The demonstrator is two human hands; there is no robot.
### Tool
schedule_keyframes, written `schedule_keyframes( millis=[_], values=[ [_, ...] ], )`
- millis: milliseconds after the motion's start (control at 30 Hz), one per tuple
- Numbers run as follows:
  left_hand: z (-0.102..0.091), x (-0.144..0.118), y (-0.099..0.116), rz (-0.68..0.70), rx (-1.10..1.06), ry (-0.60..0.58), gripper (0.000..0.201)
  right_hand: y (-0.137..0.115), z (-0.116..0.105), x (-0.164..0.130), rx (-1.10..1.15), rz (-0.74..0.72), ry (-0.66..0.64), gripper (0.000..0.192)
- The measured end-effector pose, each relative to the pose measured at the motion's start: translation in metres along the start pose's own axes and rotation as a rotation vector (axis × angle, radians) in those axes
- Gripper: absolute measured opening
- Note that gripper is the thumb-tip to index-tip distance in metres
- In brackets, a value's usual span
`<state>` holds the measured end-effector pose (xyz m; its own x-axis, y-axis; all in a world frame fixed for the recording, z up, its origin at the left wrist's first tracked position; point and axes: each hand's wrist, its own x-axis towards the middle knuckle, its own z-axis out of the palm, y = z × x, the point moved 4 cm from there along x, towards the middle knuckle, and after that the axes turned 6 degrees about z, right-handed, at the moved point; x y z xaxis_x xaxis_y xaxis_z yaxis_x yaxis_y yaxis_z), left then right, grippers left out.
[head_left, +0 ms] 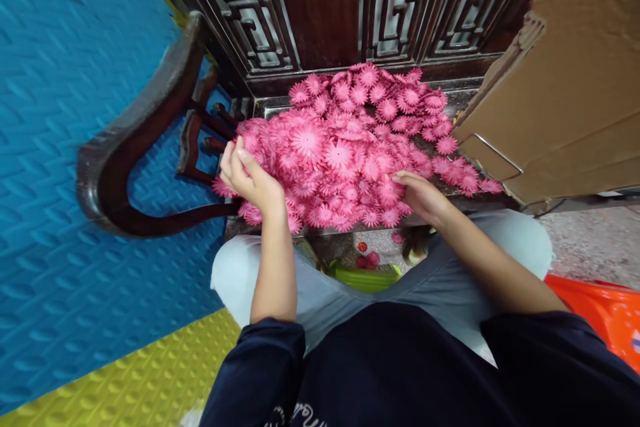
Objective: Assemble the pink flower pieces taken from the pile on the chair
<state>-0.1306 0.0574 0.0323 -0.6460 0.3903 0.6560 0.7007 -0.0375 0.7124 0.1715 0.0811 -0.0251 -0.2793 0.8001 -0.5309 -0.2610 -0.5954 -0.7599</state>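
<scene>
A wide heap of pink, many-pointed flower pieces (350, 177) covers the dark wooden seat in front of me. Two of them, a pale larger-looking flower (307, 141) and another with a small dark centre hole (339, 154), lie on top in the middle. My left hand (250, 177) is at the heap's left end, fingers curled in with the thumb against them; whatever they may hold is hidden. At the right side of the heap, my right hand (423, 197) has its fingers stretched out, touching the flower pieces. Its undersides are hidden.
A curved wooden armrest (115, 147) stands left, beside blue floor mats (65, 113). The carved backrest (320, 7) rises behind the heap. A large cardboard box (570, 93) leans at right. Below are a green container (365, 278) and fallen flower pieces; an orange plastic object (600, 310) is lower right.
</scene>
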Motion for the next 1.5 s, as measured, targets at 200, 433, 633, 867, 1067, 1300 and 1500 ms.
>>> schedule_keyframes(
  millis=[200, 433, 633, 867, 1067, 1300, 1500],
  values=[
    [-0.008, -0.041, 0.077, 0.401, -0.094, -0.162, 0.026, 0.001, 0.009, -0.005, -0.091, -0.028, -0.082, 0.015],
    [0.015, -0.1, 0.122, 0.658, -0.187, -0.71, 0.01, -0.004, 0.018, -0.013, -0.173, -0.09, -0.243, 0.011],
    [0.02, -0.102, 0.11, 0.658, -0.204, -0.75, 0.013, -0.004, 0.018, -0.013, -0.142, -0.082, -0.28, 0.007],
    [0.015, -0.104, 0.112, 0.715, -0.198, -0.593, 0.012, -0.007, 0.022, -0.017, -0.078, -0.083, -0.24, 0.012],
    [0.013, -0.113, 0.112, 0.726, -0.193, -0.513, 0.012, -0.009, 0.024, -0.021, -0.072, -0.044, -0.208, 0.015],
    [0.013, -0.119, 0.114, 0.81, -0.217, -0.508, 0.006, -0.007, 0.021, -0.019, -0.118, -0.079, -0.183, 0.011],
    [0.011, -0.117, 0.116, 0.717, -0.275, -0.562, 0.006, -0.014, 0.021, -0.02, -0.111, -0.046, -0.212, 0.013]
  ],
)
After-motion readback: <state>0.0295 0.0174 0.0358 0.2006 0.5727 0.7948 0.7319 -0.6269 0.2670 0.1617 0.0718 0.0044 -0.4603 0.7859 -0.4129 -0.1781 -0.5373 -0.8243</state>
